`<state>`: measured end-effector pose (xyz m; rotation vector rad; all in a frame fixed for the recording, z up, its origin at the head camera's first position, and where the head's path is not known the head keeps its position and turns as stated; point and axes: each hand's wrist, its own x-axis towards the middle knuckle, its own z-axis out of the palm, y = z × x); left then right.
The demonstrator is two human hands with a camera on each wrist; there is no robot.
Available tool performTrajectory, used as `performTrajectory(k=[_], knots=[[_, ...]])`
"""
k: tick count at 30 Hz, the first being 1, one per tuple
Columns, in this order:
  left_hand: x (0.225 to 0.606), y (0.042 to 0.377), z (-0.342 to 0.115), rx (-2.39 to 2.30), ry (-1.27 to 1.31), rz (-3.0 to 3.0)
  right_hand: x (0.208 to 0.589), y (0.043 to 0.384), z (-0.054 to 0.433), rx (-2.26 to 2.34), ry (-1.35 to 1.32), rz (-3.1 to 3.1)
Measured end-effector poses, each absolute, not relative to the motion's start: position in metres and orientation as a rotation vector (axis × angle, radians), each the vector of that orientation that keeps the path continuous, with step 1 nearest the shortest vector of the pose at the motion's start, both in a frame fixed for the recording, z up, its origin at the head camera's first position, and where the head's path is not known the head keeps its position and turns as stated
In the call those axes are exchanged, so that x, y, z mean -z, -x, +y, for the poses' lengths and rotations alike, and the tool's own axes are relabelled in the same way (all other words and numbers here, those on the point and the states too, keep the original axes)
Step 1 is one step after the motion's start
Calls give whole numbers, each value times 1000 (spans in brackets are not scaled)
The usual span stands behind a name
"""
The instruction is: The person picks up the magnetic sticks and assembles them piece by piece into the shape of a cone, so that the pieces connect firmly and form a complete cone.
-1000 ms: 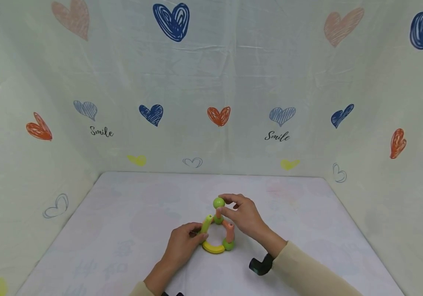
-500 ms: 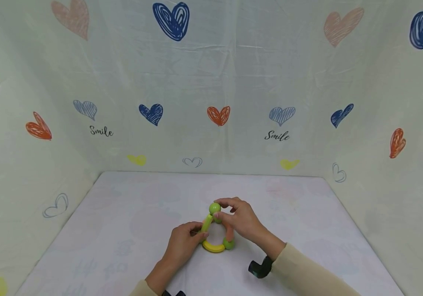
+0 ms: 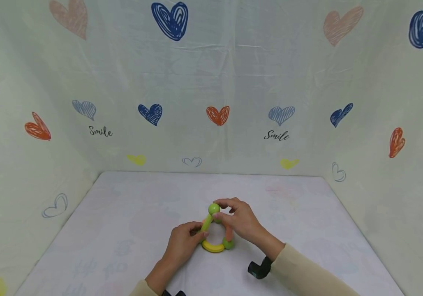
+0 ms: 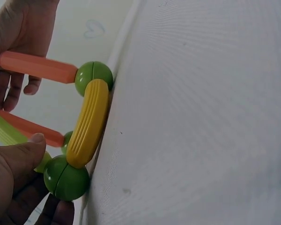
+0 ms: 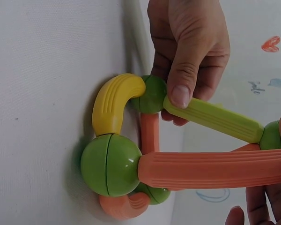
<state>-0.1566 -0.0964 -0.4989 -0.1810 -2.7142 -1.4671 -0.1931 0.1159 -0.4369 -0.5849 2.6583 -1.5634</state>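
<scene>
A toy frame of plastic rods and green balls stands on the table in front of me. My left hand pinches the lower end of a lime green rod, right by a green ball at the base. From that ball a curved yellow rod runs to another green ball, which bears an upright orange rod. My right hand grips the top green ball between thumb and fingers, and the lime rod's upper end meets this ball. A second orange rod leans up behind.
The frame stands on a white-covered table. Beyond the table hangs a pale curtain printed with hearts. A black wrist camera mount sticks out beside the right sleeve.
My right hand has moved left and slightly down with the top green ball, from right of the lime rod onto its upper end. The left hand has stayed in place.
</scene>
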Motion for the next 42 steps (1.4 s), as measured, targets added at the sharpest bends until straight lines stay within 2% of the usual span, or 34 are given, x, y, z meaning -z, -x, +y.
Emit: performTrajectory(k=[9, 22, 30, 42], knots=[[497, 157, -95, 1466, 145, -2710, 441, 188, 122, 1631, 595, 2625], [456, 166, -82, 1760, 302, -2481, 470, 163, 149, 1776, 545, 2532], [456, 172, -77, 1809, 333, -2451, 487, 156, 146, 1744, 551, 2559], [456, 172, -75, 1782, 352, -2458, 494, 164, 131, 1722, 462, 2628]])
